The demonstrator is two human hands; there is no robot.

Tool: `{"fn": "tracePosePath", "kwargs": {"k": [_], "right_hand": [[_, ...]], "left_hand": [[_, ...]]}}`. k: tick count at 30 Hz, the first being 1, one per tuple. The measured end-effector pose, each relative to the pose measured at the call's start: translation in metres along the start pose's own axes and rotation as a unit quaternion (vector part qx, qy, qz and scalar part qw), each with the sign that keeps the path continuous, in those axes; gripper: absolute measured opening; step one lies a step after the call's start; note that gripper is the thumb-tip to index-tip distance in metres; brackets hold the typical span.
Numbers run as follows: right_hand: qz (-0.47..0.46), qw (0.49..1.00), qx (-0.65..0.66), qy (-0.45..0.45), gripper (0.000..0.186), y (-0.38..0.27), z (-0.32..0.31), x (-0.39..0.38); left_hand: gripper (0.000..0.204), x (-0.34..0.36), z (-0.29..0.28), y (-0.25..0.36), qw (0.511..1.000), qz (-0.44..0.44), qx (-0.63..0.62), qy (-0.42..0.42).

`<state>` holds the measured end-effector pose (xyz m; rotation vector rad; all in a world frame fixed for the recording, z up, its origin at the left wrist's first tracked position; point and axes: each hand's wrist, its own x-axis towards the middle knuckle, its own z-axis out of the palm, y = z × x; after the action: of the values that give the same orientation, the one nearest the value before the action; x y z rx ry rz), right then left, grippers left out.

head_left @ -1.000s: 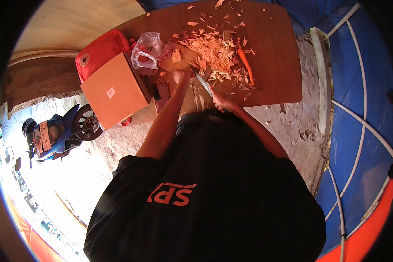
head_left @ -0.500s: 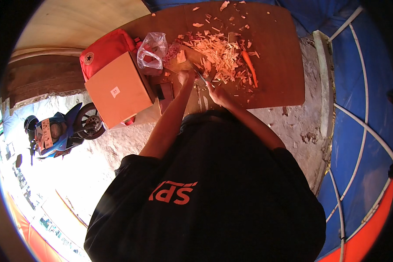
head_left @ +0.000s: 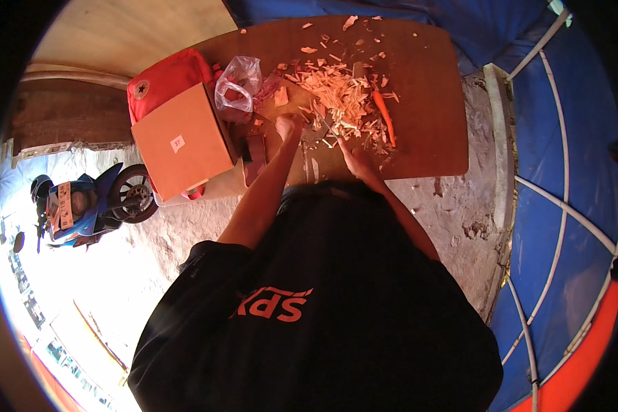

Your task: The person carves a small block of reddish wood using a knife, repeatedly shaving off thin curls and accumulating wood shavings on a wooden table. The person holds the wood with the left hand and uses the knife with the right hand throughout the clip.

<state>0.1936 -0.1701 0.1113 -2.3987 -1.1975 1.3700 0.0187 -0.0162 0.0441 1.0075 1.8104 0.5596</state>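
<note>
My left hand (head_left: 289, 127) is closed at the near edge of a wooden board (head_left: 292, 99), on something too small to make out. My right hand (head_left: 357, 158) grips the handle of a knife, whose narrow blade (head_left: 328, 128) points up-left toward my left hand. Beyond the blade lies a heap of pale chopped strips (head_left: 336, 93) with scattered scraps. A long orange carrot (head_left: 386, 118) lies to the right of the heap. Small reddish pieces (head_left: 268, 93) are at the board's left side, with a larger pale piece (head_left: 281, 96) beside them.
On the table (head_left: 432, 103), left of the board, are a clear plastic bag (head_left: 237, 88), a cardboard box (head_left: 182, 154), a red bag (head_left: 161, 82) and a dark flat object (head_left: 254, 159). A motorbike (head_left: 89, 206) stands at left; blue tarpaulin (head_left: 542, 240) with pale pipes lines the right.
The knife has tilted more upright as my right hand shifted right. My left hand has stayed near the board's edge, while the table sits slightly lower in the view.
</note>
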Motion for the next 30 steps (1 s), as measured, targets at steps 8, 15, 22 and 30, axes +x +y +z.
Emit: {"fn": "tracePosePath", "kwargs": {"k": [8, 15, 22, 30], "right_hand": [[0.06, 0.994, 0.08, 0.037, 0.092, 0.043, 0.014, 0.007], [0.001, 0.997, 0.069, 0.044, 0.09, 0.054, 0.007, 0.002], [-0.019, 0.997, 0.068, -0.033, 0.09, 0.04, 0.011, 0.01], [-0.221, 0.97, -0.096, -0.021, 0.087, 0.001, 0.017, 0.01]], "left_hand": [[0.021, -0.021, 0.022, 0.043, 0.953, 0.208, 0.216, 0.042], [0.014, -0.01, 0.043, 0.046, 0.931, 0.23, 0.281, 0.021], [0.012, 0.01, -0.003, 0.028, 0.982, 0.171, 0.081, 0.005], [0.013, 0.01, -0.065, -0.003, 0.995, 0.056, -0.077, 0.015]]}}
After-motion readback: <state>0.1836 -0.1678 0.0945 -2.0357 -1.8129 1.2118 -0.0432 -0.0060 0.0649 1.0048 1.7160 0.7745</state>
